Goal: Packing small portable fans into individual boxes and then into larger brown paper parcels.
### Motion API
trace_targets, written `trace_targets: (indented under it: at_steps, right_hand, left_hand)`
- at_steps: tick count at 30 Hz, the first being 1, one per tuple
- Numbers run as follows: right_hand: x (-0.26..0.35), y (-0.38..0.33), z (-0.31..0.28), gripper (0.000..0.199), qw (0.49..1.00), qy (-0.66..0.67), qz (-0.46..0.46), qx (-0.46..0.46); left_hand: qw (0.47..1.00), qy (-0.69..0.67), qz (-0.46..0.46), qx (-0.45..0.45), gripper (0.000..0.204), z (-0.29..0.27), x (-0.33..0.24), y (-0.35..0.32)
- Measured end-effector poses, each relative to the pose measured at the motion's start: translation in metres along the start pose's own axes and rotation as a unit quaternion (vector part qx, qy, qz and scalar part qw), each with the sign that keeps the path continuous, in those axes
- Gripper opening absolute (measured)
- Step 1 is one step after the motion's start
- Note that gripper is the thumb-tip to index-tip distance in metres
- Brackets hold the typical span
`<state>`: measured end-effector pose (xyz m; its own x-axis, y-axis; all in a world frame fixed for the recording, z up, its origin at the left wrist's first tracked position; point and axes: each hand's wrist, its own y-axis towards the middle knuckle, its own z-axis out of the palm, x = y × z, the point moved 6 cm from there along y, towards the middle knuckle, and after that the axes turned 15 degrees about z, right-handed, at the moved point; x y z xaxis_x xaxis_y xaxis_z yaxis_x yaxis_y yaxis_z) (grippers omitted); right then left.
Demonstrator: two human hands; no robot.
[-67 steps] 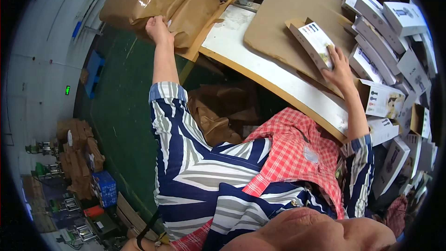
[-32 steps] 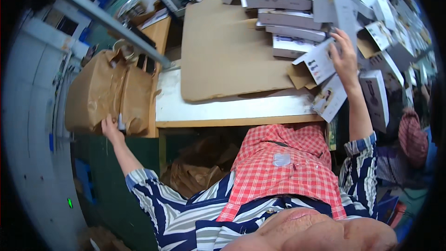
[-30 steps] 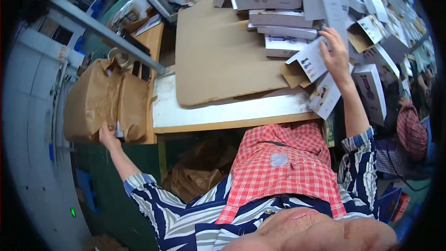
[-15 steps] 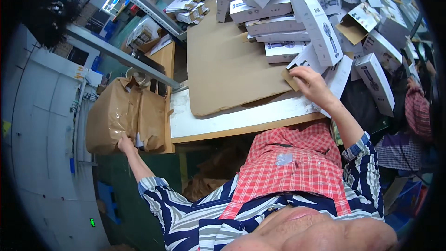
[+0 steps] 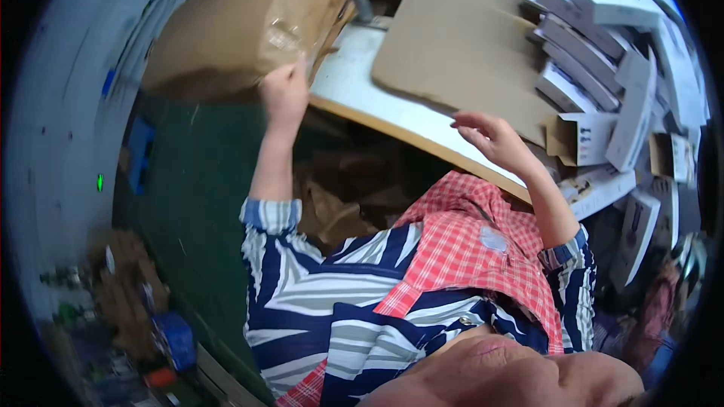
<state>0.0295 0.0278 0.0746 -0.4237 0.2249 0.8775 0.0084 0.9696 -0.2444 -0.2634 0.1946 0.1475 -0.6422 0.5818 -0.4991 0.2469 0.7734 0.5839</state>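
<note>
My left hand [image 5: 285,98] is closed on the near edge of a large brown paper package [image 5: 219,34], which sits at the left end of the table with clear tape shining on its side. Over the table's front edge hovers my right hand [image 5: 494,142], its fingers stretched out and slightly bent, holding nothing. It lies between a flat brown cardboard sheet [image 5: 460,38] and me. Closest to that hand on the right is a white box with an open brown flap [image 5: 596,138].
White printed boxes [image 5: 581,53] are heaped on the right of the table [image 5: 362,75], some tilted over its edge. Beneath the table lies crumpled brown paper [image 5: 324,207]. A blue object [image 5: 139,154] stands by the wall on the left, with clutter at lower left.
The view has swung left. My right hand has come away from the open box and moved left, now empty. My left hand still grips the paper package.
</note>
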Motion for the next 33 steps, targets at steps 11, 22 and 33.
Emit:
trace_targets:
  at_steps: [11,22,33]
  right_hand:
    - [0.115,0.124,0.068,0.043,0.992,0.083,-0.082,0.053]
    - [0.126,0.155,0.092,0.056,0.999,0.022,-0.026,-0.019]
    - [0.161,0.166,0.084,0.058,0.976,-0.183,-0.055,-0.105]
  left_hand:
    - [0.997,-0.079,0.027,0.003,0.028,0.047,0.009,0.011]
    - [0.972,-0.223,0.064,-0.029,0.033,0.068,0.028,-0.012]
    - [0.729,-0.592,-0.281,-0.198,0.044,0.099,0.087,-0.091]
